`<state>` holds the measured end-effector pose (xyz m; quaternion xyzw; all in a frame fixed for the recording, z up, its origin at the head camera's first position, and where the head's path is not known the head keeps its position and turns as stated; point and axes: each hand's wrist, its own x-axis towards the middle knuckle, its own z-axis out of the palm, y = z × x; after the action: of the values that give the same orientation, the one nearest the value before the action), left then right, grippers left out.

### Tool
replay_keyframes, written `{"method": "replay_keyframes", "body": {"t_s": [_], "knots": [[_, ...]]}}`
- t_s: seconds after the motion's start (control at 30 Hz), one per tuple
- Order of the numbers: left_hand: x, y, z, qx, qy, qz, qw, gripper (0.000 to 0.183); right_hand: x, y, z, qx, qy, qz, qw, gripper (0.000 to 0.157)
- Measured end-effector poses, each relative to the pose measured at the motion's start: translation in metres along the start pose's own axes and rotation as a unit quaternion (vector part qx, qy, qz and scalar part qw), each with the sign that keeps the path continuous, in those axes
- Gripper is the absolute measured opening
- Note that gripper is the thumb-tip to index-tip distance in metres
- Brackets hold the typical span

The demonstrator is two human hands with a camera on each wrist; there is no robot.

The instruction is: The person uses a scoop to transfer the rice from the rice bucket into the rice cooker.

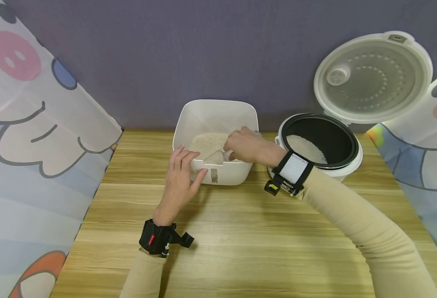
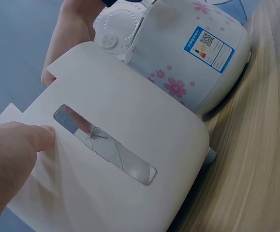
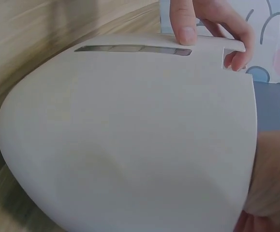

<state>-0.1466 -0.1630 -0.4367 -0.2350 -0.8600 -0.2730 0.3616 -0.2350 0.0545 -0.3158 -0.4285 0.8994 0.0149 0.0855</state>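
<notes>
A white rice bin (image 1: 233,174) with a narrow clear window in its front stands on the table, loose rice (image 1: 207,142) inside. My left hand (image 1: 181,176) grips its front rim at the left, thumb on the outer wall and fingers over the edge. My right hand (image 1: 246,145) reaches inside over the front right, its fingers curled around a small clear cup-like thing (image 1: 227,155), mostly hidden by the hand. In the right wrist view the bin wall (image 3: 130,130) hides most of that hand. To the right, a rice cooker (image 1: 354,163) holds white rice (image 1: 306,149) in its dark pot.
The cooker's lid (image 1: 375,76) stands raised at the back right. Close behind the bin rises a grey-purple wall (image 1: 188,54). Printed cartoon panels (image 1: 39,136) flank the wooden table (image 1: 241,248).
</notes>
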Motion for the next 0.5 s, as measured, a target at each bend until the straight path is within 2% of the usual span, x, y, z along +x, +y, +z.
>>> {"method": "replay_keyframes", "body": {"t_s": [0.5], "knots": [[-0.0003, 0.0009, 0.0006, 0.000, 0.003, 0.003, 1.0000, 0.046, 0.0051, -0.0018, 0.0058, 0.052, 0.041, 0.007, 0.998, 0.015]]}}
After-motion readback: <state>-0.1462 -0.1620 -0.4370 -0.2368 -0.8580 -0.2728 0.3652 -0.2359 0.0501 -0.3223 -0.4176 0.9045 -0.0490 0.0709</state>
